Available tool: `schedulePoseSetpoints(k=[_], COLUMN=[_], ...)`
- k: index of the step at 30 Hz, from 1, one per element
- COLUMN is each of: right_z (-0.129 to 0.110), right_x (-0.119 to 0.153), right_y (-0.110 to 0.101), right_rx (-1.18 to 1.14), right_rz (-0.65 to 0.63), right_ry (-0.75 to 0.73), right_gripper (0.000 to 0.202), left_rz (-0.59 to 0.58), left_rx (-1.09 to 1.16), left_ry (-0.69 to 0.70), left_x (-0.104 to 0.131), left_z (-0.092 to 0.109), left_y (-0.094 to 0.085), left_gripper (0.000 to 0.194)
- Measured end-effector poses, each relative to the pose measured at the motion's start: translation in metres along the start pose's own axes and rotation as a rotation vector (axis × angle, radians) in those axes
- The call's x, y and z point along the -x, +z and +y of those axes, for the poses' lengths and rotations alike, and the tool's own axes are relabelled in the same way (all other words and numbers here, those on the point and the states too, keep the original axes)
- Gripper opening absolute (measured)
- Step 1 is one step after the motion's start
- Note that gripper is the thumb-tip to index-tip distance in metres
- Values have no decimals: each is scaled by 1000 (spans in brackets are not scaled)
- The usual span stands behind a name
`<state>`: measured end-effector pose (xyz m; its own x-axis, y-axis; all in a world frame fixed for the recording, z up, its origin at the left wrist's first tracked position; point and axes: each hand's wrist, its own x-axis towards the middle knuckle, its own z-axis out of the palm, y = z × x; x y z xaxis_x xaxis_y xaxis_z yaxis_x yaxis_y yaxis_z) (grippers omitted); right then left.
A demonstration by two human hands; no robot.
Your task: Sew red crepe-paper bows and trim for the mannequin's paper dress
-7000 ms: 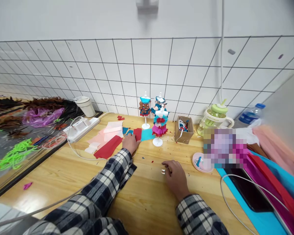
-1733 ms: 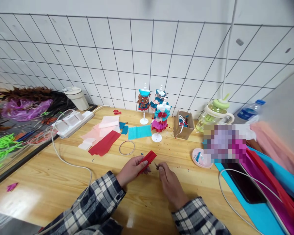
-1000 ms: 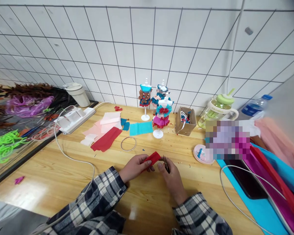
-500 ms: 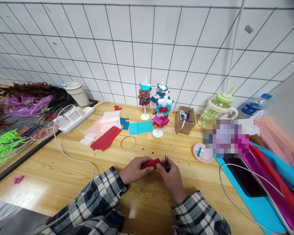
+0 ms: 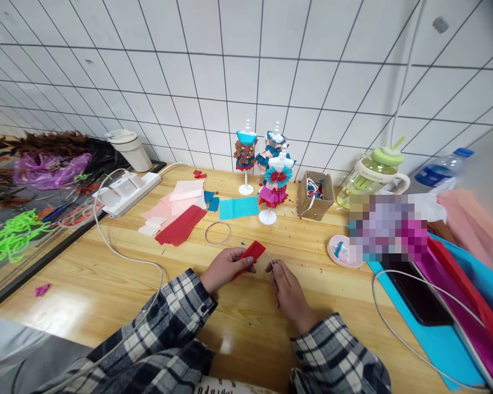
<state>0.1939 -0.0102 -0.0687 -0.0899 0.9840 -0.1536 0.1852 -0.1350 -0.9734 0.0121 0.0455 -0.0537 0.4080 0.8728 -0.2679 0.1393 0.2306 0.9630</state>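
Pinched in my left hand (image 5: 225, 269) is a folded piece of red crepe paper (image 5: 253, 251), its free end pointing up and to the right. My right hand (image 5: 288, 289) is closed round small scissors (image 5: 271, 261); only a thin bright blade tip shows, and the fingers cover the rest. A small gap separates the blade tip from the paper. Just beyond my hands lie a thin metal ring (image 5: 217, 242), a loose red paper piece (image 5: 181, 226) and a turquoise paper strip (image 5: 239, 208).
Small dress-form stands (image 5: 268, 217) in paper dresses stand at the back. A cardboard box (image 5: 315, 208), a pink dish (image 5: 345, 258) and a green-lidded bottle (image 5: 372, 174) are to the right. A black phone (image 5: 423, 301) lies on blue sheets. A power strip (image 5: 133, 194) and its cable lie left.
My hands have moved apart. The red paper has turned upward in my left hand, and the scissors have swung so that their blades hardly show. The camera view has shifted slightly.
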Motion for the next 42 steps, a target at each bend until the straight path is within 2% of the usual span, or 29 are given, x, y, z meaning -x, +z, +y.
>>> schedulePoseSetpoints(k=[5, 10, 19, 25, 37, 42], right_z=[-2, -7, -6, -7, -9, -7], right_x=[1, 2, 1, 1, 0, 0], right_y=[1, 1, 0, 0, -7, -7], right_rx=[283, 386, 343, 347, 282, 204], right_rz=[-108, -134, -114, -126, -101, -130], right_ry=[-74, -93, -96, -100, -134, -120], right_gripper=[34, 31, 28, 30, 29, 32], left_rz=[-59, -88, -65, -118, -247, -255], left_rx=[68, 87, 53, -2, -49, -24], left_ry=[-23, -25, -11, 22, -11, -15], left_x=[-2, -2, -3, -3, -2, -2], left_z=[0, -4, -6, -7, -1, -3], left_y=[-1, -2, -2, -1, -6, -7], left_gripper=[31, 31, 34, 34, 33, 35])
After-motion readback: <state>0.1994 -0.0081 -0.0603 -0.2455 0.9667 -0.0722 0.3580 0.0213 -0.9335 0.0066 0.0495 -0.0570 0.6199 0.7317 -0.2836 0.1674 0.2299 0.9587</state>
